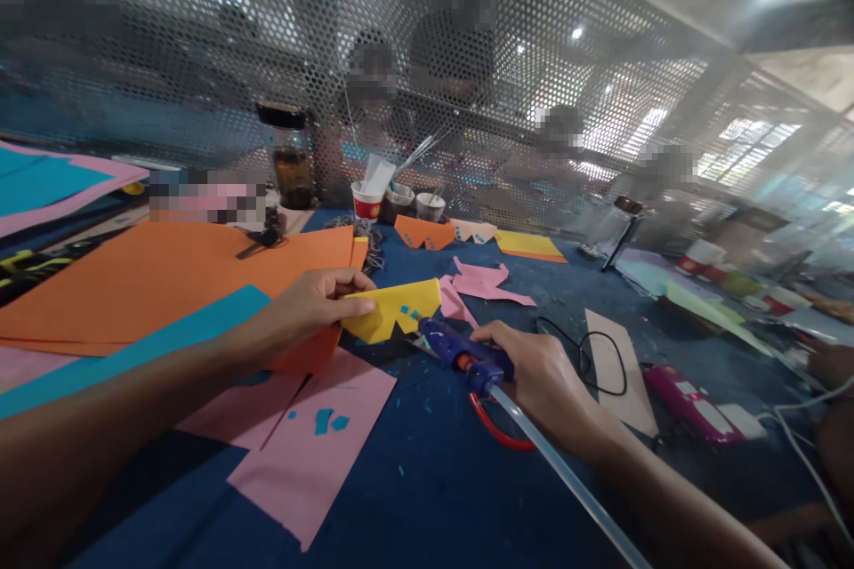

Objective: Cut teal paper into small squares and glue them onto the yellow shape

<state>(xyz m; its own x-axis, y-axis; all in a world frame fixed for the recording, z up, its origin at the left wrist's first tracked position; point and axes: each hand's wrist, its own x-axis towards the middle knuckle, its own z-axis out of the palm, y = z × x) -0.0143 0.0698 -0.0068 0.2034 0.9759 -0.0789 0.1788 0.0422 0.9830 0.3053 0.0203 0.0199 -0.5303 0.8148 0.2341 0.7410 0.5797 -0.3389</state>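
My left hand (pixel 337 302) pinches the left end of a folded yellow paper piece (pixel 383 313), held above the table. Notches are cut in its lower edge, with small blue paper bits on it. In my right hand (pixel 534 364) is a blue glue gun (pixel 460 351), a long clear glue stick (pixel 560 462) running out of its back. Its nozzle points at the yellow paper, close to the blue bits; whether it touches I cannot tell. Below lies a pink paper sheet (pixel 347 453) with small blue scraps (pixel 324 420). Red handles (pixel 497 431) show under the glue gun.
Large orange sheets (pixel 166 276) cover the left. Behind stand paper cups (pixel 366 203) and a dark-lidded jar (pixel 292 162) by a perforated metal screen (pixel 427 116). Notched orange paper (pixel 423 234) and pink scraps (pixel 480 280) lie mid-table. A black cable (pixel 604 391) and magenta device (pixel 690 400) are right.
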